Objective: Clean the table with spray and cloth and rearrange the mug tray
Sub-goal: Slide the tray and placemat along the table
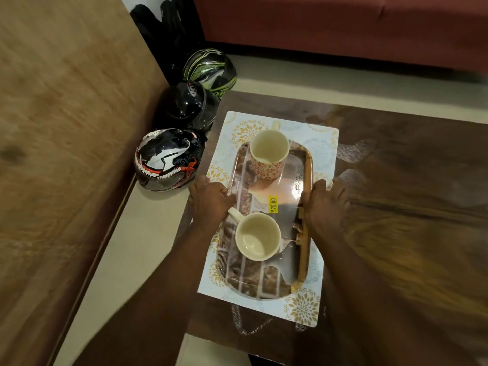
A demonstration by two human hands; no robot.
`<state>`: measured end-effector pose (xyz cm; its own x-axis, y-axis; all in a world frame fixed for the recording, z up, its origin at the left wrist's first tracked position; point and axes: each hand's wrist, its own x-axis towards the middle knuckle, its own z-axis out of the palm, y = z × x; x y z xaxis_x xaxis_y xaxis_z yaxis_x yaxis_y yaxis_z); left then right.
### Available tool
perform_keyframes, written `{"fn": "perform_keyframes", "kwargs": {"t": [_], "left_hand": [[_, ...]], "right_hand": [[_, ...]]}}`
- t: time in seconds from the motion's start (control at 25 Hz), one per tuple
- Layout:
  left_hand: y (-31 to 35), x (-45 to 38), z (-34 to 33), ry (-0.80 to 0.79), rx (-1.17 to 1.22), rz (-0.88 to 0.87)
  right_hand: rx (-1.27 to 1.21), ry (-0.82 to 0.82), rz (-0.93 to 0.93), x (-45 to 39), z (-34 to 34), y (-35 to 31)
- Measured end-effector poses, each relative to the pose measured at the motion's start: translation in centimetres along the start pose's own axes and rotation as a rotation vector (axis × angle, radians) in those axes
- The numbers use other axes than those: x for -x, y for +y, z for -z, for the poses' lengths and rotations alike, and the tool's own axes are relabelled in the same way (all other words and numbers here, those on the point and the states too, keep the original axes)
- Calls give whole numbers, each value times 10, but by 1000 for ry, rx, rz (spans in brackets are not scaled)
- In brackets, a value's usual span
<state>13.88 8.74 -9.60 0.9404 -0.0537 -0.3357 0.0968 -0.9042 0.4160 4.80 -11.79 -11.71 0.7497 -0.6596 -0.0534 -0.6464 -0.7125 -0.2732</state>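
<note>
Fingers of L hand (208, 199) & R hand (323, 204) curled round tray (307, 165) edges, apparently gripping; 2 mugs (268, 154) aboard.

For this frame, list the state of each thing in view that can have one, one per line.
Oval photo-print tray: on the floral placemat, gripped at both long edges.
Patterned cream mug: upright, empty, far end of tray.
Plain cream mug: upright, empty, near end, handle toward the left hand.
Floral placemat: flat on the dark wooden table.
Left hand: closed on tray edge.
Right hand: closed on tray edge.
</note>
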Motion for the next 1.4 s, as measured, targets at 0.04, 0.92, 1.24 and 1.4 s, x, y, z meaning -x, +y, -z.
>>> {"fn": "perform_keyframes", "kwargs": {"t": [0.04, 0.92, 1.24, 1.4], "left_hand": [[3, 1, 0, 14, -8, 30], [-2, -12, -27, -97, 269, 5], [98, 40, -87, -153, 283, -19], [163, 71, -132, -168, 246, -63]], "right_hand": [[-25, -35, -46, 1, 0, -2], [-406, -188, -323, -27, -7, 31], [-429, -123, -324, -39, 39, 143], [-395, -95, -328, -50, 69, 221]]}}
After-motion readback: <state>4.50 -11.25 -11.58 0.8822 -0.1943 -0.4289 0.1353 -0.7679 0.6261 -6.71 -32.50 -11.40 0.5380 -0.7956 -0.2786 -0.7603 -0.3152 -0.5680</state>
